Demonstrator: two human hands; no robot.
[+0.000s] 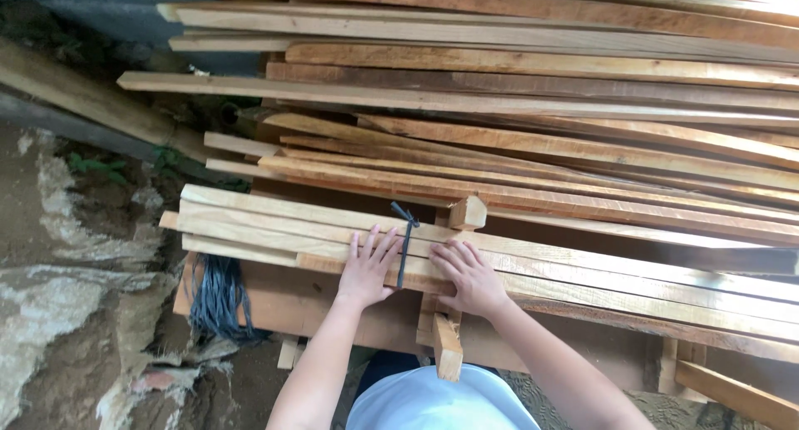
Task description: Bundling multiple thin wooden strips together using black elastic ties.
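- Head view: the bundle of slats [583, 268] is laid long from 9 to 3 o'clock.
- The left hand [367, 268] and right hand [468, 273] are pressed flat on it, grips spread wide, nothing clasped.
- The dark strap [405, 245] is seen between them, nearer the left.

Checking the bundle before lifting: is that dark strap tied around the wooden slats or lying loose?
Cannot tell. The dark strap crosses the slats between both hands, its end sticking up; any knot is hidden.
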